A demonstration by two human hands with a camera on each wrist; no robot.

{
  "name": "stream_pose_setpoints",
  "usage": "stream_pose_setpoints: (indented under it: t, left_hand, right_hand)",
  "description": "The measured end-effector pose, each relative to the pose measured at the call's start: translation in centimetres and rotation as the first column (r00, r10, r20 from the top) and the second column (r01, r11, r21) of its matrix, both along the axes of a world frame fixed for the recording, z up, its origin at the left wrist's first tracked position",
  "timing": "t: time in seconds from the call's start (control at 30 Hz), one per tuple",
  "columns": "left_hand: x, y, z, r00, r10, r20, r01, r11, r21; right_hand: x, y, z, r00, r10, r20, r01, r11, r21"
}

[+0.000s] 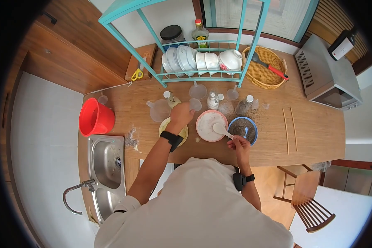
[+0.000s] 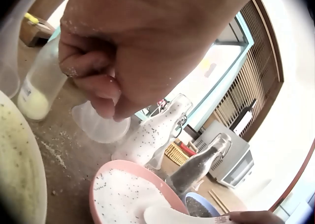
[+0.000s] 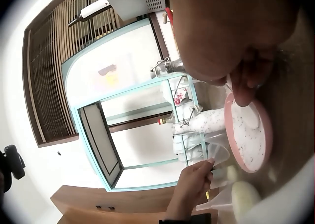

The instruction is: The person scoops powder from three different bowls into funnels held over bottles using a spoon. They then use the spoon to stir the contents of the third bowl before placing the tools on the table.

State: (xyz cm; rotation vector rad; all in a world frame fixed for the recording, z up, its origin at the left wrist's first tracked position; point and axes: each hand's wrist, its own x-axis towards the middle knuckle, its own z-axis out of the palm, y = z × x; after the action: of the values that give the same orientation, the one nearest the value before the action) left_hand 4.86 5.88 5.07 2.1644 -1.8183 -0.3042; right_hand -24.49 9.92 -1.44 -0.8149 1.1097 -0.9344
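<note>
My left hand (image 1: 182,116) pinches a small clear funnel (image 1: 195,104) above the table, behind the pink-rimmed bowl (image 1: 212,138). In the left wrist view the funnel (image 2: 101,125) hangs below curled fingers. My right hand (image 1: 239,145) holds a white spoon (image 1: 221,129) by its handle, its bowl over the white powder with dark specks. A blue-rimmed bowl (image 1: 255,134) of dark grains lies under that hand. Left of the pink bowl stands a bowl of yellowish powder (image 1: 184,133). Glass bottles of white (image 1: 212,102), yellowish (image 1: 173,101) and dark contents (image 1: 243,107) stand behind the bowls.
Other funnels (image 1: 159,110) lie around the bottles. A turquoise rack (image 1: 165,78) with bowls stands behind. To the left are a red bucket (image 1: 96,118) and sink (image 1: 105,161); to the right, chopsticks (image 1: 289,130), a wicker basket (image 1: 264,68) and a microwave (image 1: 326,78).
</note>
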Motion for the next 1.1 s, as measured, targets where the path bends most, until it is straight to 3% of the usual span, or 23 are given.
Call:
stream_pose_setpoints:
  t: [0.13,0.27,0.43,0.53,0.57,0.67,0.7,0.83,0.93,1.1]
  left_hand:
    - [-0.1,-2.3,-1.1,0.989,-0.068,0.128,0.045,0.983,0.178]
    - [0.1,-3.2,-3.3,0.993,-0.052,0.103,0.043,0.995,0.093]
    - [-0.6,-1.6,-1.2,0.998,0.01,0.059,-0.019,0.99,0.143]
    - [-1.1,-1.3,0.1,0.983,0.063,-0.17,-0.08,0.993,-0.09]
    - [-1.4,-1.8,0.5,0.983,0.061,-0.174,-0.077,0.993,-0.09]
    - [-2.3,-3.8,1.5,0.932,-0.175,-0.316,0.015,0.892,-0.452]
    - [-2.8,-4.2,1.8,0.931,-0.179,-0.317,0.016,0.891,-0.454]
    - [-5.4,-6.2,2.8,0.945,-0.239,-0.223,0.154,0.927,-0.343]
    - [-6.7,-6.9,3.3,0.981,-0.19,-0.043,0.186,0.98,-0.074]
    - [-7.3,-7.7,2.5,0.975,-0.196,0.108,0.202,0.978,-0.048]
  right_hand:
    - [0.0,0.1,0.0,0.999,0.035,-0.023,-0.035,0.999,-0.024]
    - [0.0,0.0,-0.2,0.999,0.037,-0.033,-0.039,0.998,-0.049]
    - [-0.2,-0.2,-0.7,0.996,0.039,-0.08,-0.044,0.998,-0.055]
    - [-0.2,-0.2,-0.6,0.996,0.032,-0.083,-0.036,0.998,-0.043]
    - [-0.2,-0.3,-0.5,0.996,0.03,-0.087,-0.034,0.998,-0.044]
    - [-0.3,-0.5,-0.4,0.984,0.069,-0.163,-0.081,0.995,-0.065]
    - [-0.3,-0.6,-0.3,0.984,0.066,-0.165,-0.079,0.995,-0.068]
    - [-0.4,-1.0,-0.4,0.977,0.083,-0.196,-0.101,0.991,-0.083]
    - [-0.3,-0.9,-0.7,0.977,0.079,-0.199,-0.105,0.987,-0.122]
    - [-0.1,-0.9,0.1,0.975,0.072,-0.212,-0.095,0.991,-0.097]
